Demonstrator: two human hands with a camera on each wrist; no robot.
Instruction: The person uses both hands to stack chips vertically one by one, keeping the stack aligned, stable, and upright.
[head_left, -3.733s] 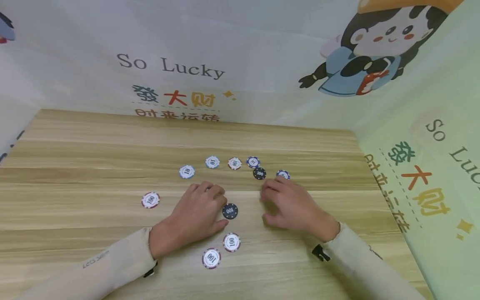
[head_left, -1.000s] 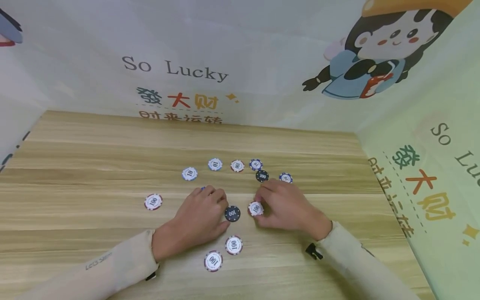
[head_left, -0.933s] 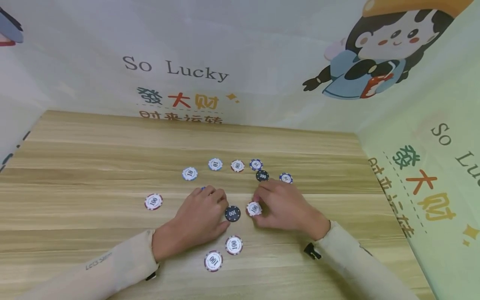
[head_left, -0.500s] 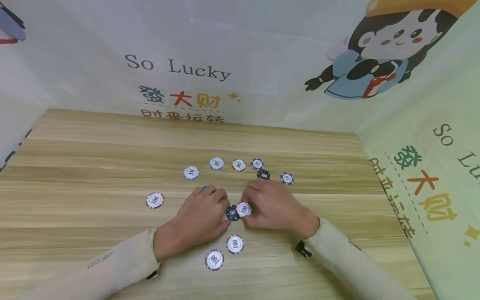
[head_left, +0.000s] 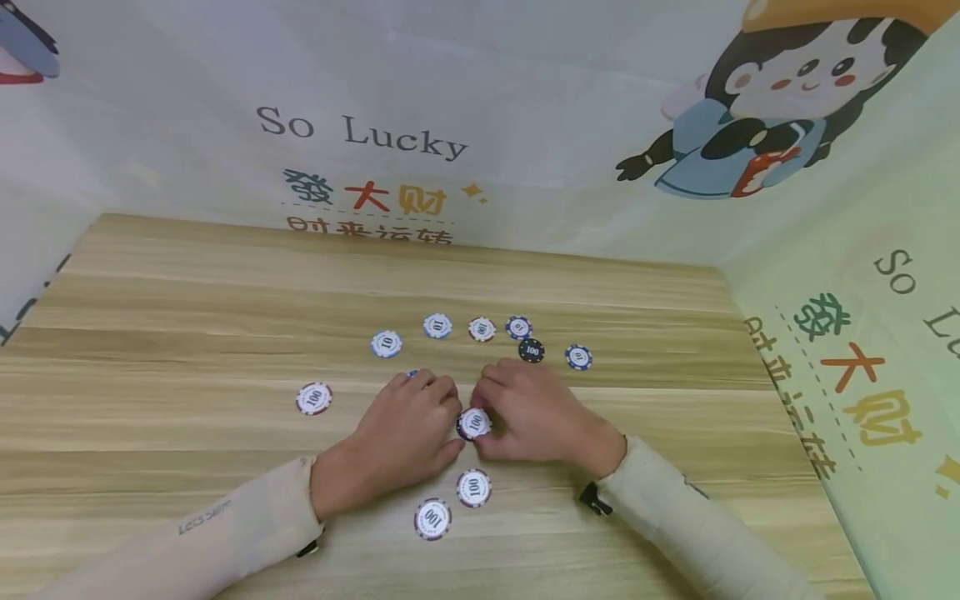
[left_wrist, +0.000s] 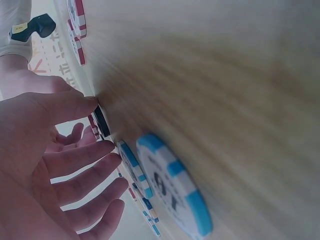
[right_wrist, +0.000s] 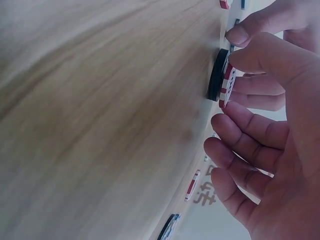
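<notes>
My right hand (head_left: 528,412) pinches a red-and-white poker chip (head_left: 476,422) marked 100 between thumb and fingers. It lies nearly over a black poker chip (right_wrist: 217,75), slightly tilted against it in the right wrist view. That black piece looks more than one chip thick. My left hand (head_left: 401,429) holds the black chip from the left, thumb at one side of its rim and a fingertip at the other. Its remaining fingers spread loosely near light-blue-edged chips (left_wrist: 172,185). A blue-edged chip (head_left: 412,374) is mostly hidden behind the left hand.
Two red-edged 100 chips, one nearer (head_left: 432,519) and one farther (head_left: 474,488), lie in front. Another red-edged chip (head_left: 314,398) is at left. Along the back are blue-edged chips (head_left: 386,343), a red-edged chip (head_left: 482,329) and a black chip (head_left: 532,350). Printed cloth walls (head_left: 547,158) border the wooden table.
The right hand has come left with the red-and-white chip, from beside the black chip to over it. The left hand has stayed in place. The view has shifted slightly.
</notes>
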